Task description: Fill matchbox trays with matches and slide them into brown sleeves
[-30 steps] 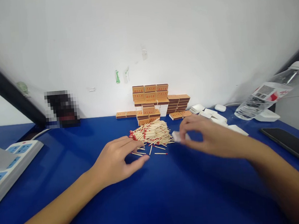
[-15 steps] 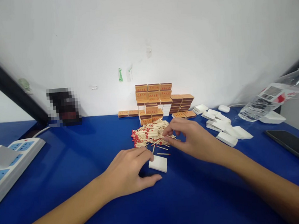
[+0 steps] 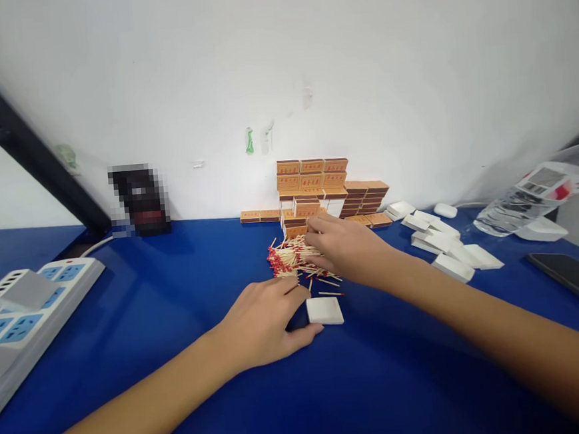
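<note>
My left hand (image 3: 268,322) rests on the blue table, thumb and index finger at the left end of a small white matchbox tray (image 3: 326,311), holding it between them. Whether the tray has anything in it, I cannot make out. Over the right side of a heap of red-tipped matches (image 3: 285,257) is my right hand (image 3: 344,243), its fingers and thumb curled around some of the matches. The hand hides part of the heap. A few loose matches (image 3: 330,293) lie between the heap and the tray.
Orange matchboxes (image 3: 311,180) are stacked against the wall behind the heap. Several white trays (image 3: 454,267) lie at the right, near a clear plastic bottle (image 3: 509,206) and a black phone (image 3: 575,281). A power strip (image 3: 70,294) is at the left.
My right hand has moved further into the match heap, its fingers now around matches. My left thumb has closed in on the tray's near edge, and the tray sits straighter. The view has shifted slightly.
</note>
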`<action>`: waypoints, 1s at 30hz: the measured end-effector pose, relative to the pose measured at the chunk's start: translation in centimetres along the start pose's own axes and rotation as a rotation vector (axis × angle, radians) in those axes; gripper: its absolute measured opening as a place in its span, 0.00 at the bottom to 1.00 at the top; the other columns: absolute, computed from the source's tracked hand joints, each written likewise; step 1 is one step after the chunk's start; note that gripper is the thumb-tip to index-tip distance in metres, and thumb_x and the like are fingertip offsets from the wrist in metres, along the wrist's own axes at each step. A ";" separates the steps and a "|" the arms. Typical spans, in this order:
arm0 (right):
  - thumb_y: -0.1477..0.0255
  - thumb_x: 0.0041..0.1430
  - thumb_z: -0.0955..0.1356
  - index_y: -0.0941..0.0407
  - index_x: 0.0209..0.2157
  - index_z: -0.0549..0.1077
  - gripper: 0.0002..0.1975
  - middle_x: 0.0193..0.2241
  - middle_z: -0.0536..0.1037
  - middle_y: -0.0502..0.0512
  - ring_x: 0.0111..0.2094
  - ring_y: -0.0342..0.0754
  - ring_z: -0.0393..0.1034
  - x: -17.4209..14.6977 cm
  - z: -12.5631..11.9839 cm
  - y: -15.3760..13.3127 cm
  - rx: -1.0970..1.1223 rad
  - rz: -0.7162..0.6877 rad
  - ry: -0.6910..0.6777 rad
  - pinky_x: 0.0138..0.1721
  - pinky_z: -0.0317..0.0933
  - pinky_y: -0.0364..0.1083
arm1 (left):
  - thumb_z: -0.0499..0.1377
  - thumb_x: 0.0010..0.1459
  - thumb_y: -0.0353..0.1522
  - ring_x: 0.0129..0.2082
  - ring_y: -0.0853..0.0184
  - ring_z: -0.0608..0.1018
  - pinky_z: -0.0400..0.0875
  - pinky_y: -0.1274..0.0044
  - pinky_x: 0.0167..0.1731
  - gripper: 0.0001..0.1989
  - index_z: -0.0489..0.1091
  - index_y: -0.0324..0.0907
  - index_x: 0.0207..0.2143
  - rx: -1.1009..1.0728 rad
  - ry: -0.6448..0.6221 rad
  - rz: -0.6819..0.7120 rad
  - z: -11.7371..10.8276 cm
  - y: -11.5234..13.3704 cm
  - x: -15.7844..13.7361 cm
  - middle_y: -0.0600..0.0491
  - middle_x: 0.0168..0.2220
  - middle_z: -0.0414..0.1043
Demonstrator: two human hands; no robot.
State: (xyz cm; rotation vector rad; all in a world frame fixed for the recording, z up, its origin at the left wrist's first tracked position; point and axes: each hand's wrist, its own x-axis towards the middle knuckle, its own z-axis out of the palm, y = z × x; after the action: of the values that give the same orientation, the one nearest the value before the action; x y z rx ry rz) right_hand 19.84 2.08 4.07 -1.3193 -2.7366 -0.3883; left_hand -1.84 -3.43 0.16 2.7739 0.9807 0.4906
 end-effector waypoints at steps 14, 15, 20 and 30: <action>0.80 0.64 0.69 0.58 0.34 0.80 0.07 0.35 0.79 0.65 0.37 0.54 0.73 -0.4 -0.4 0.0 -0.189 0.006 -0.031 0.25 0.59 0.46 | 0.62 0.66 0.44 0.39 0.59 0.81 0.74 0.70 0.35 0.15 0.75 0.44 0.46 0.014 0.003 0.005 -0.4 -0.4 0.2 0.51 0.41 0.79; 0.80 0.64 0.68 0.59 0.34 0.80 0.07 0.35 0.79 0.65 0.38 0.54 0.73 -0.5 -0.3 0.1 -0.186 0.005 -0.024 0.26 0.59 0.47 | 0.62 0.66 0.44 0.38 0.60 0.81 0.73 0.71 0.35 0.15 0.75 0.44 0.46 0.012 0.003 0.006 -0.4 -0.4 0.2 0.51 0.41 0.79; 0.79 0.65 0.68 0.59 0.34 0.79 0.07 0.36 0.80 0.64 0.37 0.54 0.73 -1.0 -0.2 0.6 -0.172 -0.014 -0.002 0.27 0.59 0.47 | 0.63 0.65 0.43 0.35 0.62 0.80 0.71 0.72 0.33 0.14 0.75 0.43 0.45 -0.001 0.004 -0.013 -0.5 -0.5 0.3 0.51 0.40 0.79; 0.74 0.69 0.66 0.59 0.34 0.77 0.10 0.35 0.77 0.60 0.35 0.50 0.70 -3.1 -0.6 3.2 -0.139 -0.080 0.122 0.30 0.55 0.46 | 0.62 0.66 0.43 0.35 0.63 0.79 0.68 0.73 0.32 0.15 0.76 0.43 0.46 -0.039 0.005 -0.031 -0.5 -0.6 0.2 0.52 0.39 0.78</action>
State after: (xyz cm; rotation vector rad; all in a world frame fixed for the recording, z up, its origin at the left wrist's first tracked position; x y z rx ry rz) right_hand 24.29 1.48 4.67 -1.1735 -2.7093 -0.6538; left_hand -2.24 -2.83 0.54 2.7204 1.0035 0.5067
